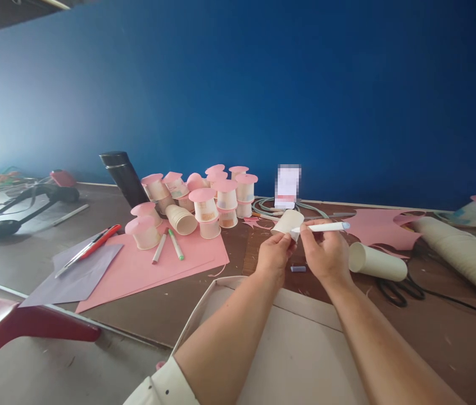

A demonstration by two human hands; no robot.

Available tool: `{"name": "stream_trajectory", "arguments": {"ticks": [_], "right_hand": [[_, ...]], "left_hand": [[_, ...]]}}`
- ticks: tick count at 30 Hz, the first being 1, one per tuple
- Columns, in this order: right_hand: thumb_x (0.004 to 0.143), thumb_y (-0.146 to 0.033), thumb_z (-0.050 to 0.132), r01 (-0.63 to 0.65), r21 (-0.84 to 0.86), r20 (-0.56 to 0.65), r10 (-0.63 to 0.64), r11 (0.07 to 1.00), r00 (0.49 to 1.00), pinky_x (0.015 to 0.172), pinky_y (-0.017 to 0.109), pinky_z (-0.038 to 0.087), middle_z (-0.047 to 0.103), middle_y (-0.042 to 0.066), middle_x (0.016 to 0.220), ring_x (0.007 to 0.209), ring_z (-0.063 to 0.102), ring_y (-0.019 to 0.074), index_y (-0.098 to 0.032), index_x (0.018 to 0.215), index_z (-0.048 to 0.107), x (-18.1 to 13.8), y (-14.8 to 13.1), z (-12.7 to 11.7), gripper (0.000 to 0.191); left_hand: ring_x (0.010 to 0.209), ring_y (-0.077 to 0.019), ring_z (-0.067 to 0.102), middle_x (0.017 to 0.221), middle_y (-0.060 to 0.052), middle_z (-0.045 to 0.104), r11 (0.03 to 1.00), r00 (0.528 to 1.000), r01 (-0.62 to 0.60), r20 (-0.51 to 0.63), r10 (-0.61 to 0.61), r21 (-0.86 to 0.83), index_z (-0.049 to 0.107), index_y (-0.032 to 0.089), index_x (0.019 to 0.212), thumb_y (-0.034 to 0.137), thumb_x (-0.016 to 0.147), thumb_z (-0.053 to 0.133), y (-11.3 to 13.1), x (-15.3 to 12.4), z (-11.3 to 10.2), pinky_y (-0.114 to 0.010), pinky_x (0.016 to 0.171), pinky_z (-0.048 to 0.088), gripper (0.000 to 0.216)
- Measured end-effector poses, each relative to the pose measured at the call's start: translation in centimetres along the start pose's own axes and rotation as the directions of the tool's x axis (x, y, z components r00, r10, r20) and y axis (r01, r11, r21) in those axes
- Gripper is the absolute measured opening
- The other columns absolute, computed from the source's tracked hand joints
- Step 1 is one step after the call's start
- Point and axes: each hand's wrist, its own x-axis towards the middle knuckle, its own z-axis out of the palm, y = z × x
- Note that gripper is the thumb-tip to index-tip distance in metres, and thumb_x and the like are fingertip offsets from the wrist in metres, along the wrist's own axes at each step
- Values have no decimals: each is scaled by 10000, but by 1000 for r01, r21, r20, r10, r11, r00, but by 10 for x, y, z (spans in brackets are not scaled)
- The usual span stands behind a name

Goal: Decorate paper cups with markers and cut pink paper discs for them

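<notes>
My left hand [275,256] is closed on a white paper cup [288,221], which it holds tilted above the brown table. In my right hand [326,250] is a white marker pen [328,226], its tip toward the cup's side; whether it touches cannot be made out. A small purplish pen cap [298,269] lies on the table just below my hands. Pink-topped paper cups [203,203], some stacked in pairs, stand to the left. Two more markers, one green-ended [176,244] and one dark-ended [159,248], rest on pink paper [191,267].
A red utility knife [90,247] lies on grey-purple paper at left, near a black flask [125,179] and headphones [22,208]. A phone [287,187] leans at the back wall. Cut pink paper [383,228], another cup stack [379,263] and a long one [461,256] lie right. An open box [305,343] sits in front.
</notes>
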Motion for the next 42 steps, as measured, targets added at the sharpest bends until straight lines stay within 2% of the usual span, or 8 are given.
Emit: {"name": "stream_trajectory", "arguments": {"ticks": [8,11,16,19,22,29,36,42], "right_hand": [[819,-421,561,4,48,26,-5,999,1000,702,349,473,690,53,790,724,628,227,-207,822,645,-1,0,1,230],[818,-407,556,-5,38,-6,5,999,1000,704,346,470,690,52,800,745,632,229,-208,821,645,0,2,0,218],[809,-411,568,-11,66,52,8,998,999,692,335,473,687,45,780,704,623,215,-208,816,651,0,2,0,219],[807,-406,561,-19,43,19,18,999,1000,700,341,474,692,55,796,731,627,226,-206,824,658,0,1,0,222],[797,-413,570,-33,43,55,31,999,998,680,337,472,690,49,770,693,621,222,-208,807,656,0,-1,-1,223],[802,-413,556,-20,27,37,19,999,999,706,335,475,692,52,790,741,633,231,-212,807,663,2,-1,-3,228],[800,-407,563,-30,20,35,29,999,999,718,344,478,689,48,773,740,634,234,-213,809,661,2,1,-2,218],[819,-452,560,-95,86,-98,104,992,990,674,339,471,674,42,749,673,619,214,-207,836,656,4,2,-4,264]], "left_hand": [[726,-134,546,624,0,510,979,997,-76,10,75,188,659,140,672,254,766,626,-8,6,-5,-292,838,450,151],[684,-119,512,635,4,509,960,995,-100,6,102,261,653,147,677,285,759,622,-9,7,-7,-266,773,439,163],[621,-104,454,624,9,502,930,996,-83,-6,92,357,630,151,656,316,753,615,-6,4,-7,-244,668,394,192],[618,-108,443,629,7,526,901,995,-81,-17,98,427,665,155,705,334,751,616,-3,0,-6,-241,640,367,191],[636,-118,454,655,-2,559,865,994,-76,-27,103,496,691,160,731,344,751,618,-1,-2,-6,-247,648,369,199],[681,-134,472,695,-6,580,825,990,-118,1,141,552,711,174,779,337,766,591,-2,-2,-6,-258,685,385,203],[610,-110,400,615,19,492,800,986,-144,18,164,583,677,170,701,344,763,586,-5,0,-8,-244,617,342,207],[622,-106,434,637,13,541,833,989,-124,0,147,539,707,156,779,304,780,578,-4,-1,-6,-242,670,381,197]]}}
